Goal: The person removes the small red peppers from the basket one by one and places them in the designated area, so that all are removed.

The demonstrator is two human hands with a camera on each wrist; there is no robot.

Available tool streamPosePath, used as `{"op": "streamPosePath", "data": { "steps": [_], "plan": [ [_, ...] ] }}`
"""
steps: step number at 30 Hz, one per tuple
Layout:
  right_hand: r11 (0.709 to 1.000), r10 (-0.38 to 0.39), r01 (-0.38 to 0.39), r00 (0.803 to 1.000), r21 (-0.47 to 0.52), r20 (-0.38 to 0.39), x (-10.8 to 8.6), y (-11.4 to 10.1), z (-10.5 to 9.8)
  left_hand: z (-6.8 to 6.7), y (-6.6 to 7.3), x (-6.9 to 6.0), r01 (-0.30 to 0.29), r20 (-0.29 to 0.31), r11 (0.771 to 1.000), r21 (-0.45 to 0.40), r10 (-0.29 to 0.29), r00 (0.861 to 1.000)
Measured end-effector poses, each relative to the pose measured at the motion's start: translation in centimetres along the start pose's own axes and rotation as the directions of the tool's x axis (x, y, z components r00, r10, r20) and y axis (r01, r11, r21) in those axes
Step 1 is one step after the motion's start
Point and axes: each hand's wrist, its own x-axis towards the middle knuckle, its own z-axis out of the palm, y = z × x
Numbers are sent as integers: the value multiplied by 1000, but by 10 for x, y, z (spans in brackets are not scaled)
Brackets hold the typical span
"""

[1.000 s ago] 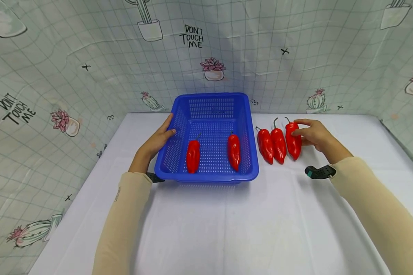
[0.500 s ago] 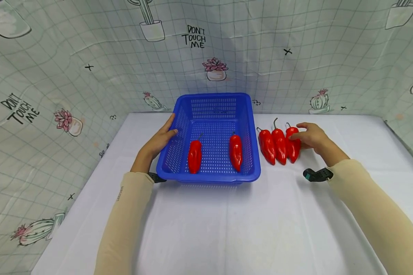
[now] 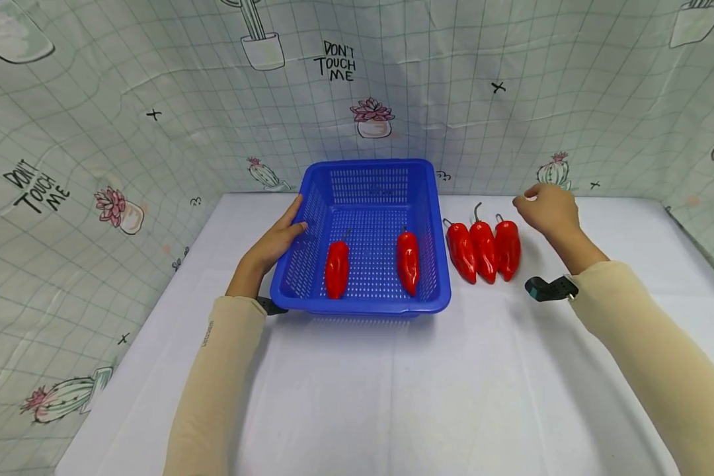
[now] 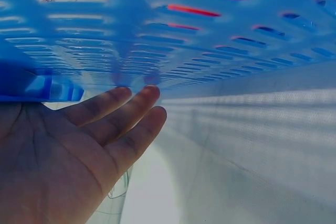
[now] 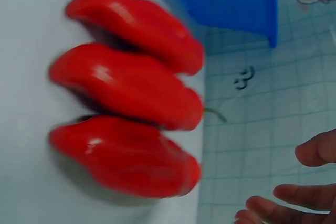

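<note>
Patterned cloth (image 3: 452, 132) meets the far edge of the white table (image 3: 393, 396), which runs on toward the person below both hands' fingers and extends to the right of the right ones. Directly right of the left fingers is the blue basket (image 3: 357, 305); the left hand (image 3: 274, 244) grips its left side, thumb inside, the rest outside. In it lie the left basket pepper (image 3: 336, 270) and right basket pepper (image 3: 408, 263), apart, stems away from the person. The right hand (image 3: 550, 208) hangs raised, fingers loose, holding nothing. Left of and nearer than those fingers, three row peppers (image 3: 484, 250) lie side by side, long axes near-to-far, tips toward the person, the leftmost slanting.
</note>
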Motion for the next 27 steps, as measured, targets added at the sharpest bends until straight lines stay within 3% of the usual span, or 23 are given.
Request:
{"op": "streamPosePath", "data": {
  "steps": [7,15,21,27],
  "plan": [
    [989,-63,78,991,127,-120,1,-38,-8,0,-1,0,-3,-6,1000,6,3,1000],
    [961,-147,177,978,211,-151,-3,-87,-9,-1,-4,3,-20,-3,1000,-8,20,1000],
    [889,-149,163,987,429,-66,0,-111,-7,0,-2,3,-42,4,999,-28,42,999],
    [841,-135,96,990,533,35,2,-127,-5,0,-3,2,-44,2,999,-31,44,999]
  ]
}}
